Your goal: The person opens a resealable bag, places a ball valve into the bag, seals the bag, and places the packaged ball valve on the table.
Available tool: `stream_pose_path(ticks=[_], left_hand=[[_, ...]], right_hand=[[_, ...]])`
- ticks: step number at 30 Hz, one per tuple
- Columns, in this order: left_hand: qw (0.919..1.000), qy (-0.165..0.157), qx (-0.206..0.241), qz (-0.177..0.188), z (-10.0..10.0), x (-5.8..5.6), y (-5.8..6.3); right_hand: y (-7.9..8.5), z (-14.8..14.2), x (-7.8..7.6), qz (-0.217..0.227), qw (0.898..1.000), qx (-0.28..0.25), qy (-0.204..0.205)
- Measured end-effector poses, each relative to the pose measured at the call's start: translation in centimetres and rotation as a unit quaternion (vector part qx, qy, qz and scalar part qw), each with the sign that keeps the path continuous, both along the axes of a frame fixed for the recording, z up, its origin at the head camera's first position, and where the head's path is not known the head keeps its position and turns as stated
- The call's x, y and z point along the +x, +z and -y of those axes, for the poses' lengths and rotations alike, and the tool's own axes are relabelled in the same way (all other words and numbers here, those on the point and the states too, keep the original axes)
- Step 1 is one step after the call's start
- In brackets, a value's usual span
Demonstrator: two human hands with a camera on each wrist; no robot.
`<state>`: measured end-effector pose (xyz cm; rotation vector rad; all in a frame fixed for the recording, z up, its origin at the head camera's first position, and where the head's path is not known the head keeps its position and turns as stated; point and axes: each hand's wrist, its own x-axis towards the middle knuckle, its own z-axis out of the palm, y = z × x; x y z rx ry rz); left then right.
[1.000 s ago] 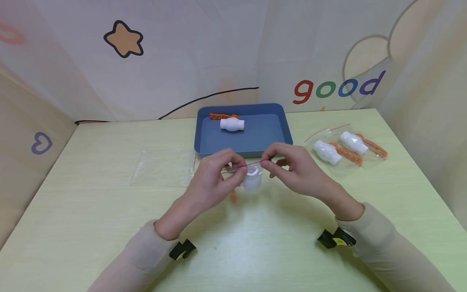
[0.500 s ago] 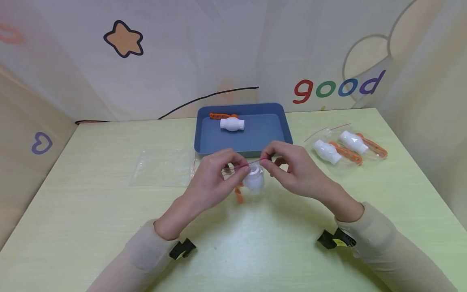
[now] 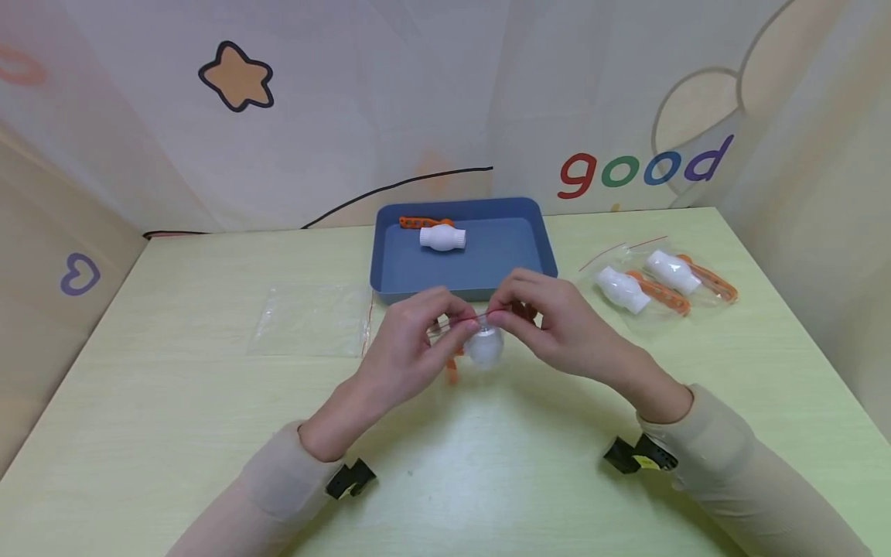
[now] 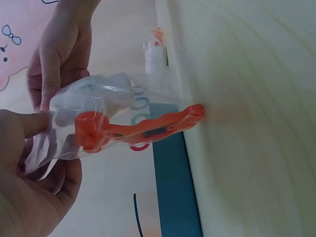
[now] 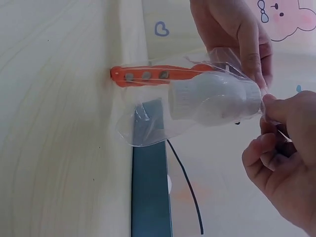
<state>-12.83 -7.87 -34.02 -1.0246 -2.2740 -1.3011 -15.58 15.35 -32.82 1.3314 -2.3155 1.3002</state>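
Both hands pinch the red-lined top edge of a clear zip bag (image 5: 143, 136), which hangs above the table. Inside it are a white bulging pipe-like part (image 5: 212, 101) with ribbed ends and an orange handle (image 4: 148, 128) with holes along it. My left hand (image 3: 411, 336) grips the edge on the left between thumb and fingers. Close beside it, my right hand (image 3: 546, 325) pinches the same edge on the right. In the head view the fingers partly hide the bag, and the orange handle shows only in part below the left hand.
A blue tray (image 3: 515, 255) at the back holds another white part (image 3: 443, 237) and orange handle (image 3: 418, 222). Two filled bags with white parts (image 3: 623, 289) and orange handles (image 3: 710, 280) lie at the right. A flat clear bag (image 3: 309, 321) lies left on the table (image 3: 445, 480).
My right hand has shifted slightly left along the bag's edge, closer to the left hand. The hanging bag has swung a little. My left hand stays nearly in place.
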Motion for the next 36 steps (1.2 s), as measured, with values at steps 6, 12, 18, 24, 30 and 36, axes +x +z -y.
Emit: stream_pose_path(ticks=[6,12,18,24,30,36], left_hand=[[0.9998,0.008,0.0,0.02,0.49,-0.04,0.12],[0.9991,-0.003,0.01,0.042,0.69,-0.16,0.05],[0.9988,0.013,-0.002,0.047,0.56,-0.02,-0.05],[0.9987,0.006,0.001,0.051,0.3,0.07,-0.07],[0.9981,-0.01,0.01,0.059,0.25,0.01,-0.18],[0.9979,-0.004,0.0,0.064,0.72,-0.23,-0.49]], right_hand=[[-0.02,0.03,0.2,-0.033,0.999,0.016,-0.012],[0.06,-0.01,0.25,-0.016,1.0,0.011,-0.018],[0.01,-0.05,0.05,-0.006,1.0,-0.002,-0.02],[-0.24,0.07,0.06,-0.003,1.0,0.017,-0.018],[-0.2,0.19,0.32,-0.038,0.998,0.048,-0.003],[-0.23,0.06,0.14,-0.038,0.997,0.06,0.0]])
